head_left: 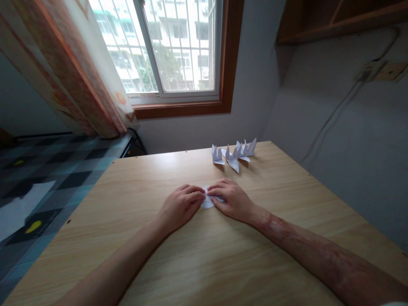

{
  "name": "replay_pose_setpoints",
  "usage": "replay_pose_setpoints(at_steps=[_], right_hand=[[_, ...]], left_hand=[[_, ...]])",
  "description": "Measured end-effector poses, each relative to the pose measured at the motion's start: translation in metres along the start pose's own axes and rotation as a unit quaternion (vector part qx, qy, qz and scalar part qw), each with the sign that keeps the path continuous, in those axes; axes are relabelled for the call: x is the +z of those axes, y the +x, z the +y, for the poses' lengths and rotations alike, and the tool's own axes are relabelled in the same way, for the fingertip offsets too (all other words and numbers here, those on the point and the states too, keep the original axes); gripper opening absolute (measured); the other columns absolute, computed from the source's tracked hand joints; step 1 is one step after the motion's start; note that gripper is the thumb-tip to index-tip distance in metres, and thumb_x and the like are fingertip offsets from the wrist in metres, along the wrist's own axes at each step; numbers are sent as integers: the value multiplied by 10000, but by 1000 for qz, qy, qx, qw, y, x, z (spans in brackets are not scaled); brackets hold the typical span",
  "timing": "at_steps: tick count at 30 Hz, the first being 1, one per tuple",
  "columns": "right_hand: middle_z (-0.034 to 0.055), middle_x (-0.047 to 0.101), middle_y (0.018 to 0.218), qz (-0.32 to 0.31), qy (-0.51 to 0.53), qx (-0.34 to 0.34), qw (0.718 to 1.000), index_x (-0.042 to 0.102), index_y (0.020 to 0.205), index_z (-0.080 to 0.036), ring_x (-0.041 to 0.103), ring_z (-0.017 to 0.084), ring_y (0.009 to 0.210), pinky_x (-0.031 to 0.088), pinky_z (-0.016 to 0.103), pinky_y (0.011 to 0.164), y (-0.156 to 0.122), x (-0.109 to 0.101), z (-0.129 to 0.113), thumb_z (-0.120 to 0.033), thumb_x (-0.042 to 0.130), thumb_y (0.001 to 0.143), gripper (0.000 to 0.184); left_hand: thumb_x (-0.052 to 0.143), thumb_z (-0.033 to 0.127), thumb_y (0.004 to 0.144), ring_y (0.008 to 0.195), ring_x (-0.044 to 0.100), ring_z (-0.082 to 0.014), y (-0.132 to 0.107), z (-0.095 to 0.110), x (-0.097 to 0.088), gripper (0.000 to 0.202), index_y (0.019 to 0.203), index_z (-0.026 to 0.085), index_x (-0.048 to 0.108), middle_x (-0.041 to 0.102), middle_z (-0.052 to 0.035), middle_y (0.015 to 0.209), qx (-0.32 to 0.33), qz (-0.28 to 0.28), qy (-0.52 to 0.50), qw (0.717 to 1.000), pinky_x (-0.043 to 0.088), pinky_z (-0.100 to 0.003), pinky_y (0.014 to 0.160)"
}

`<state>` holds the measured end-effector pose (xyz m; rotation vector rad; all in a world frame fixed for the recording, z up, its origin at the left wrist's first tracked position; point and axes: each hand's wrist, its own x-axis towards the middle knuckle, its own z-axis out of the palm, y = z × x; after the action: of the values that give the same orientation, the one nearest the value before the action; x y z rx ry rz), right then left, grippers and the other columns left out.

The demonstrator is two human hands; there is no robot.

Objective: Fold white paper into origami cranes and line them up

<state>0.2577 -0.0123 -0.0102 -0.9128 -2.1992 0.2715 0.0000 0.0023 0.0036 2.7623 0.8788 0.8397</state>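
Observation:
A small folded piece of white paper (208,203) lies flat on the wooden table (204,259), partly covered by my fingers. My left hand (183,204) holds the paper's left edge, with fingers bent and close together. On the other side, my right hand (232,199) has its thumb and fingers closed over the right part of the paper. The fingertips of both hands almost meet at the middle. How the paper is folded under them is mostly hidden.
Several folded white paper cranes (232,161) stand in a group near the table's far edge. Loose white sheets (24,208) lie on the checked bed cover (76,170) at the left. A window (185,51) and a curtain (76,63) are beyond; a cable (331,117) hangs on the right wall.

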Motion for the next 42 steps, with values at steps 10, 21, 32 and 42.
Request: replay_pose_setpoints(at_steps=[10,21,32,42], right_hand=[[75,825,1211,-9,-47,-16,999,787,1134,-232,732,278,1146,562,468,1069,-3,0,-3,-240,778,1005,129],[73,826,1217,-42,-95,-63,993,804,1085,-237,739,254,1086,580,424,1027,-1,-7,-6,-248,709,1050,101],[76,808,1215,-102,-35,-79,991,763,1193,-251,755,260,1101,604,381,967,2,-30,2,-278,769,985,210],[94,813,1202,-94,-35,-95,990,724,1302,-218,748,272,1110,598,405,992,0,-27,16,-147,685,989,323]], left_hand=[[584,239,1103,1035,767,-232,1,7,-3,206,1170,232,779,810,-79,1157,-12,-17,0,1000,606,-370,917],[678,271,1043,1061,776,-244,0,8,-5,200,1193,290,808,805,-64,1254,20,-7,31,999,631,-412,936],[638,336,1096,1079,755,-250,2,8,-12,220,1240,252,781,818,-78,1241,47,-62,35,996,630,-401,943],[579,152,1054,1061,763,-241,-2,1,-6,281,1273,220,741,825,-90,1215,24,-28,13,999,625,-376,934]])
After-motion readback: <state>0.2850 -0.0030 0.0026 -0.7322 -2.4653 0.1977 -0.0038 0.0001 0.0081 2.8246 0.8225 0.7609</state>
